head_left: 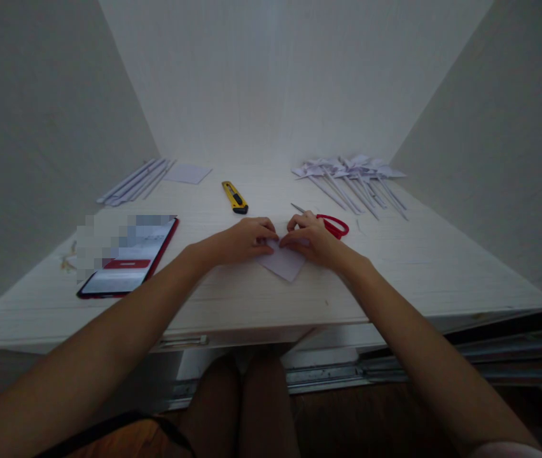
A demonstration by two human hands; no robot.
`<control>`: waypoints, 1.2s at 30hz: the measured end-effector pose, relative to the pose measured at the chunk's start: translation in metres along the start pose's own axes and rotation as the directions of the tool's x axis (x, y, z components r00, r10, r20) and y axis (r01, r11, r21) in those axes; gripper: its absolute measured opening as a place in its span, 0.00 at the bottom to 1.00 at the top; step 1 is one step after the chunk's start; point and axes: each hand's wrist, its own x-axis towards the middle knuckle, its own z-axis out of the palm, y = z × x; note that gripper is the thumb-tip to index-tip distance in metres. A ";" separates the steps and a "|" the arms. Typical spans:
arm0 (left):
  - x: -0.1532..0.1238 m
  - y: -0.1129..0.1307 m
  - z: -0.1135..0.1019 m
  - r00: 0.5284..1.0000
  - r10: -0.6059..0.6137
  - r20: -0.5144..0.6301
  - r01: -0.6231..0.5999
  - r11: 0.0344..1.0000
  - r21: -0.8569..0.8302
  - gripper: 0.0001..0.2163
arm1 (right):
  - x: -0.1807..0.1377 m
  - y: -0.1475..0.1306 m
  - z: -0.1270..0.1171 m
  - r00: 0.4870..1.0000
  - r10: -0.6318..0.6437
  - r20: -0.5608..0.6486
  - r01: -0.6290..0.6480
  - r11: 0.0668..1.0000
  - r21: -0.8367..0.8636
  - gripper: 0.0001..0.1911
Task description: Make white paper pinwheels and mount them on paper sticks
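Observation:
A small piece of white paper (284,262) lies on the white table (395,267), one corner pointing toward me. My left hand (245,238) rests on its upper left part with the fingers curled down onto it. My right hand (310,236) presses the upper right part, fingertips pinched close to those of the left hand. Both hands meet over the paper's far edge, so that edge is hidden.
Red-handled scissors (332,224) lie just behind my right hand. A yellow utility knife (235,197) sits further back. A phone in a red case (130,257) lies at the left. Folded paper pinwheels on sticks (352,178) are piled back right, rolled paper sticks (135,181) and a paper square (187,173) back left.

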 end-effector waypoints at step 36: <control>0.001 -0.005 0.007 0.998 0.020 -0.064 -0.023 0.999 -0.042 0.09 | -0.001 -0.002 0.000 1.000 0.020 0.009 -0.020 1.000 -0.002 0.10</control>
